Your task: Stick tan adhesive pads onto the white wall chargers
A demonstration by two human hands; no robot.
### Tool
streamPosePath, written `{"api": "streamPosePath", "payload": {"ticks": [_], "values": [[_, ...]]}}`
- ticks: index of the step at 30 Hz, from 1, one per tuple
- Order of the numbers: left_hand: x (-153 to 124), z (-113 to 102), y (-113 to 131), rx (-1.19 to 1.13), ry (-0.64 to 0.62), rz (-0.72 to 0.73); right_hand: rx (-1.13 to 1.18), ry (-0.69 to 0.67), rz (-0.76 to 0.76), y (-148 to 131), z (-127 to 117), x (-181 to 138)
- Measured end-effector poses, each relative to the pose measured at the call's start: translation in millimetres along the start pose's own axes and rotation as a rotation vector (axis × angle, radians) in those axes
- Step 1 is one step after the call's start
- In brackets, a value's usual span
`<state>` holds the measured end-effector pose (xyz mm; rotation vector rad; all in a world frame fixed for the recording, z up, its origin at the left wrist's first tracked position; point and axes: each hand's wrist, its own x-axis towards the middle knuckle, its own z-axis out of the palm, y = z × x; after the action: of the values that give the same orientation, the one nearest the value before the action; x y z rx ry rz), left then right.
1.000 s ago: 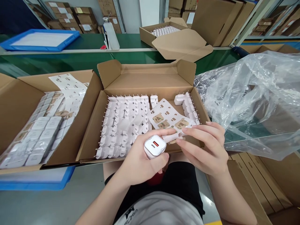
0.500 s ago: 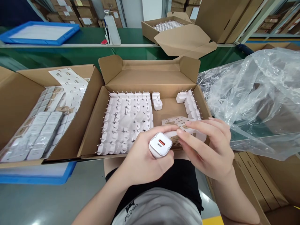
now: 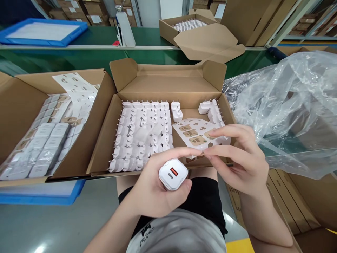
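Okay, the sheet [image 3: 201,132] is swinging back face-up — probably handier for working. Left hand [image 3: 155,188] is gripping a white charger [image 3: 172,175]; right hand [image 3: 242,160] is touching the sheet, grip unclear.

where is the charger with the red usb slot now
In the head view, the charger is in the left hand, by the near edge of the middle carton, left of the right hand.
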<state>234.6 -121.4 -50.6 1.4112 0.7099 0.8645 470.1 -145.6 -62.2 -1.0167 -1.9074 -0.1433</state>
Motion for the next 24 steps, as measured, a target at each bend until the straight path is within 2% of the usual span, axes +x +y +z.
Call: {"api": "streamPosePath", "payload": {"ticks": [2, 10, 13, 18, 21, 24], "values": [[1.4, 0.5, 2.2, 0.024, -0.021, 0.014, 0.081, -0.011, 0.018, 4.4, 0.0, -0.4], [11.3, -3.0, 4.7, -0.111, -0.071, -0.110, 0.462, -0.146, 0.060, 24.5, -4.6, 3.3], [13.4, -5.0, 2.2, -0.108, -0.092, -0.110, 0.660, -0.166, 0.134, 28.2, -3.1, 3.8], [6.0, -2.2, -0.1, -0.061, -0.120, 0.045, 0.832, -0.141, 0.334, 26.4, -0.1, 3.4], [0.1, 2.5, 1.0, 0.046, -0.092, 0.112, 0.847, -0.128, 0.374, 24.6, -0.6, 3.2], [-1.4, 4.1, -0.1, 0.059, -0.076, 0.092, 0.859, -0.112, 0.384, 25.6, -1.6, 2.0]]}}
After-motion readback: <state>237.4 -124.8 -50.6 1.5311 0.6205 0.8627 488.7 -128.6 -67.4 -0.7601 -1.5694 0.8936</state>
